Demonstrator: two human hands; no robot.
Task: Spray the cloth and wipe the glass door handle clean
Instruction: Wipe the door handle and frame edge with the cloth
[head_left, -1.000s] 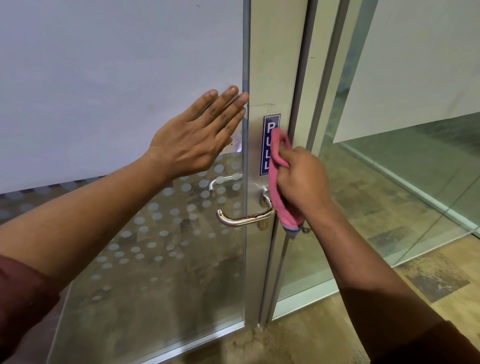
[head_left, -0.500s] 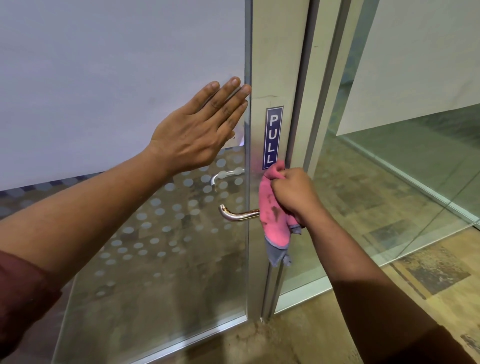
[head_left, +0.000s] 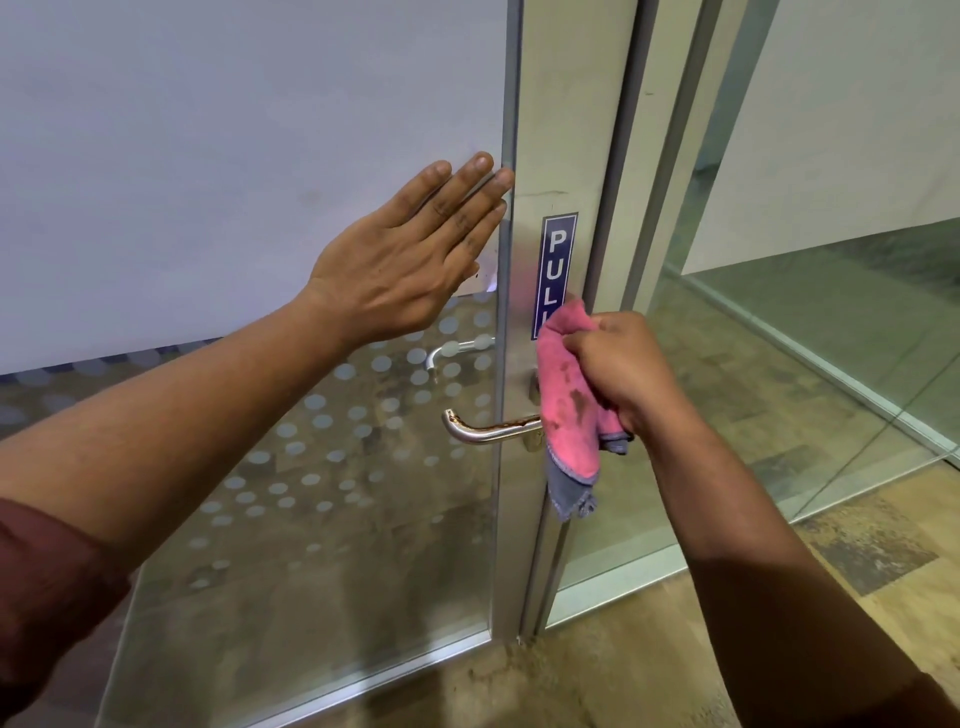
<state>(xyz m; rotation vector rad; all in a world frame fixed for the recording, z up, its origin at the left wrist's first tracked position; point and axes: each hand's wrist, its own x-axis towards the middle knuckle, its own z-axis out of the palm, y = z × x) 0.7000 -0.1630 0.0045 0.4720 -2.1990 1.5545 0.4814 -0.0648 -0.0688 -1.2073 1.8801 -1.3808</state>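
Observation:
A chrome lever handle (head_left: 483, 428) with rust spots sticks out to the left from the metal door stile (head_left: 566, 130). My right hand (head_left: 621, 371) is shut on a pink cloth (head_left: 569, 410) with a grey-blue edge, pressed against the stile at the base of the handle. The cloth covers the handle's root and the bottom of the blue PULL sign (head_left: 557, 260). My left hand (head_left: 410, 265) lies flat and open against the frosted glass door (head_left: 234, 156), fingertips at the stile's edge. No spray bottle is in view.
A second lever handle (head_left: 449, 351) shows through the dotted glass on the door's far side. Right of the frame stands a fixed glass panel (head_left: 831, 364) with a corridor behind. Brown patterned floor (head_left: 623, 675) lies below.
My right hand slid the cloth down from the PULL sign to the handle's base, then stayed there. The left hand kept its place on the glass.

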